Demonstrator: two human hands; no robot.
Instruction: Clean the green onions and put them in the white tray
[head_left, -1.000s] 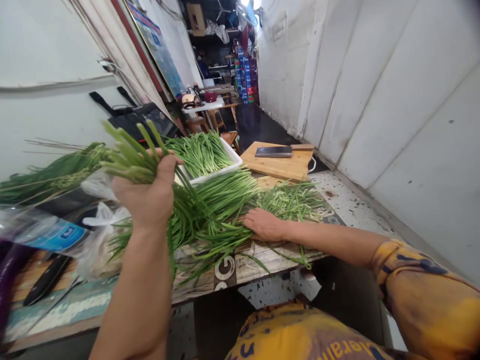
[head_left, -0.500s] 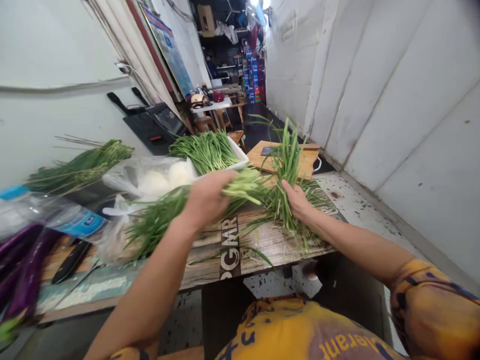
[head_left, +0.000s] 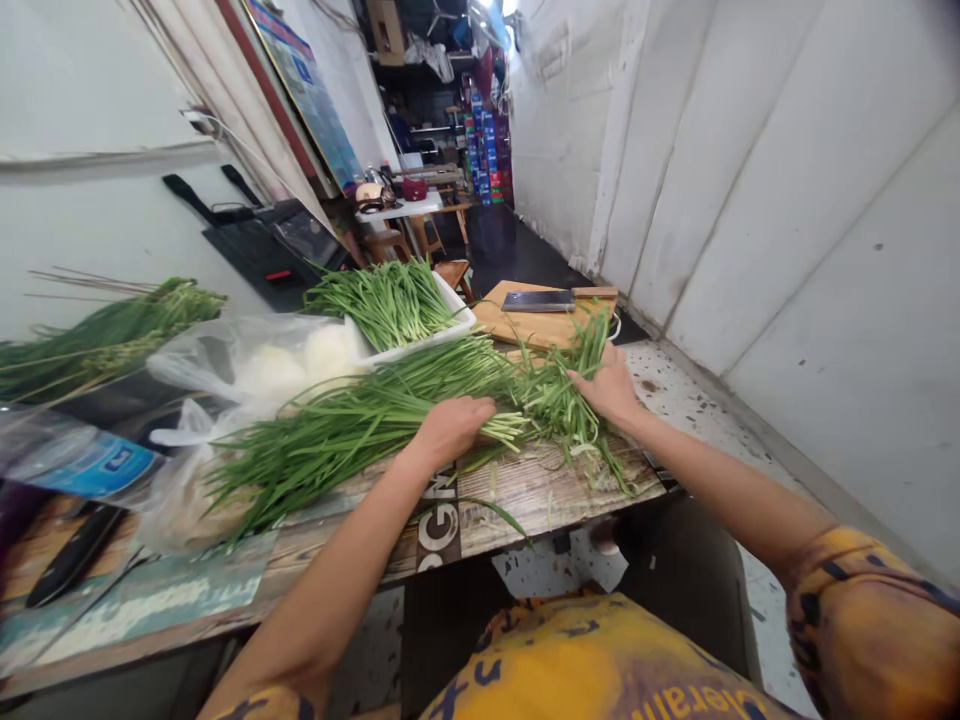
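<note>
A long bunch of garlic chives lies across the table, its pale cut ends toward the middle. My left hand is closed around that bunch near the pale ends. To the right, my right hand grips a loose, tangled clump of chive trimmings low over the tabletop, with thumb and fingers around it. Some of the clump hangs toward the table's front edge. Single leaves and bits lie scattered between the two hands.
Behind the bunch stands a white tray of chives. A cleaver rests on a wooden cutting board. At left are a plastic bag with white vegetables, a water bottle and a black-handled knife.
My left hand has come down to the table with its chives. My right hand has lowered its upright clump, which now lies flatter and uncovers the cleaver. The view has shifted slightly right.
</note>
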